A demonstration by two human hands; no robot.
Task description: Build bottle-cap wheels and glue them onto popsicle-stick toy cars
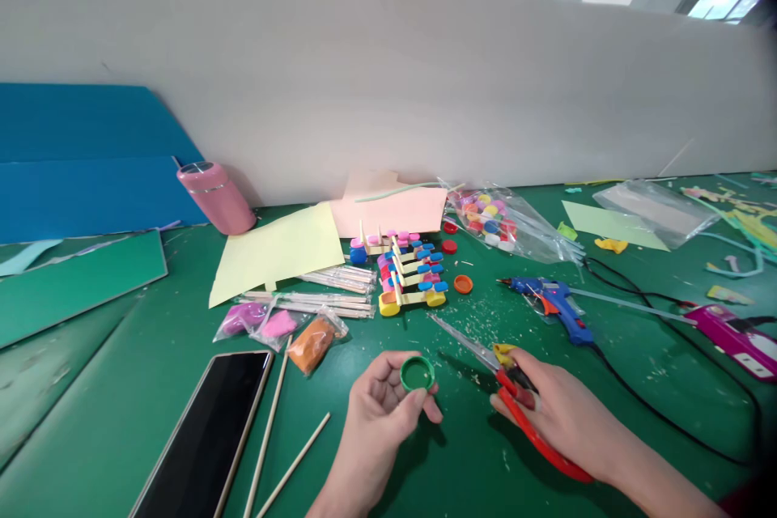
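Between the thumb and fingers of my left hand (380,421) is a green bottle cap (418,373), its hollow side facing up. My right hand (555,413) is wrapped round red-handled scissors (527,421), whose blades point up and left, toward the table's middle. Something small and yellow (503,354) sits at the fingertips of my right hand, by the scissors' pivot. Beyond both hands stands a group of small stick-and-cap models (413,271) with coloured wheels. An orange cap (463,284) lies to their right.
A blue glue gun (562,307) with a black cord lies at right, near a purple power strip (737,336). A phone (206,429), wooden sticks (270,421) and bagged clay (312,346) are at left. A pink bottle (217,198) and a bag of caps (491,218) lie farther back.
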